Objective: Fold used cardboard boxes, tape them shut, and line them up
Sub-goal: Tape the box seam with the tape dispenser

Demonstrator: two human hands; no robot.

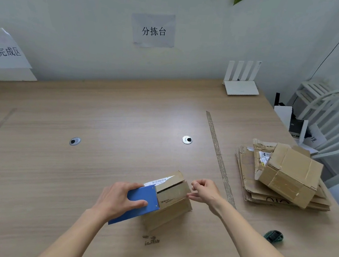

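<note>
One small cardboard box (170,198) sits near table (103,122) front edge, btwn both hands. L hand (117,199) grips blue tape dispenser (137,203) against box top; R hand (204,190) pinches tape end just beside box's right side.

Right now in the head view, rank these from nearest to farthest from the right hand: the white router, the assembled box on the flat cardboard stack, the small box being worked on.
1. Small box, touching the right hand on its left.
2. Assembled box, farther right on the flat stack.
3. White router, at the far wall.
</note>
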